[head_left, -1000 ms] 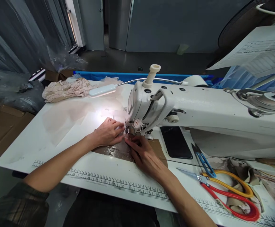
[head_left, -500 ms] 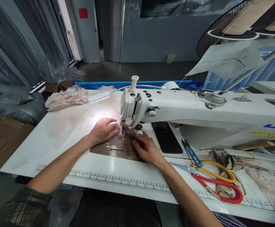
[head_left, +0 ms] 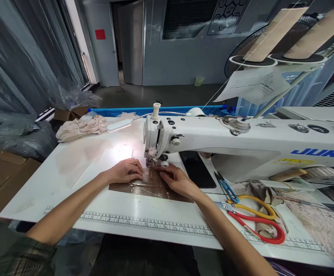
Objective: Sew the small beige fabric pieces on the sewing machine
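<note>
A white sewing machine (head_left: 201,134) stands over the table, its presser foot (head_left: 150,162) down near a small sheer, pale pink piece of fabric (head_left: 146,175). To the left of the foot, my left hand (head_left: 125,171) has its fingers curled together at the edge of that fabric. My right hand (head_left: 178,180) is just right of the foot, thumb and forefinger bent towards each other; what lies between their tips is too small to make out. Under both hands is a shiny brown sheet (head_left: 152,188) on the tabletop.
Scissors with red and yellow handles (head_left: 259,218), blue thread snips (head_left: 227,188) and lace (head_left: 316,222) lie at right. A black phone (head_left: 198,170) rests under the machine arm. Bundled lace trim (head_left: 82,128) sits back left, near a lit lamp (head_left: 120,125). A printed ruler (head_left: 143,222) runs along the front.
My left hand's fingers were spread flat beside the foot and are now curled together, slightly lower. The right hand stays near the foot. The view has tilted up and shifted right.
</note>
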Action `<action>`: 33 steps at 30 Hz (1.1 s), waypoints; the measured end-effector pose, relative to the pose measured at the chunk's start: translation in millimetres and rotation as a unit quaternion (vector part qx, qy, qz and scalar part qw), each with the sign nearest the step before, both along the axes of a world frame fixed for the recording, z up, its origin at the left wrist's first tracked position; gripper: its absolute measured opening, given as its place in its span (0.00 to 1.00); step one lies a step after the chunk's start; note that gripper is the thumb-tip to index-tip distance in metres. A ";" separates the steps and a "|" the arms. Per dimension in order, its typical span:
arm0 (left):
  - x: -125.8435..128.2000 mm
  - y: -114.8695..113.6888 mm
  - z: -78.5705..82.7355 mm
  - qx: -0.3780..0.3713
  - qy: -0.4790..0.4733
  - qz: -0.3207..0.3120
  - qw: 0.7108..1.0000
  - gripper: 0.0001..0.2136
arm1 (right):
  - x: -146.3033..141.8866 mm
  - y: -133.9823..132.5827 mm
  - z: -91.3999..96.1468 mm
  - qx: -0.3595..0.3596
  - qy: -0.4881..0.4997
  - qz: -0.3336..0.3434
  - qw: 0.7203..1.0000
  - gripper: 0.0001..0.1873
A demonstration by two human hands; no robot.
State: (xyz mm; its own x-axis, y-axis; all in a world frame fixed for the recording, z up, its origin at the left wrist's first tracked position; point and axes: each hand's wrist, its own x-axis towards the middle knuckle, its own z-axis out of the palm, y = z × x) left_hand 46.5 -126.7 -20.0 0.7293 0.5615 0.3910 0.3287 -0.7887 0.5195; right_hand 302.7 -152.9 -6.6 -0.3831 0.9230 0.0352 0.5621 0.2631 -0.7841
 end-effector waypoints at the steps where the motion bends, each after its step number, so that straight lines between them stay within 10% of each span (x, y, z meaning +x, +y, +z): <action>1: -0.2 -0.4 -0.5 0.001 0.002 0.003 1.000 0.06 | 0.9 1.5 4.9 -0.009 -0.020 0.026 0.999 0.18; 21: 17.5 -16.6 0.3 0.197 -0.002 0.104 0.975 0.08 | -9.0 5.7 -12.5 0.125 -0.075 -0.046 0.988 0.09; 33: 14.4 -15.0 0.8 0.215 -0.008 0.053 0.975 0.05 | -6.4 2.9 -15.2 0.178 -0.151 0.031 0.972 0.18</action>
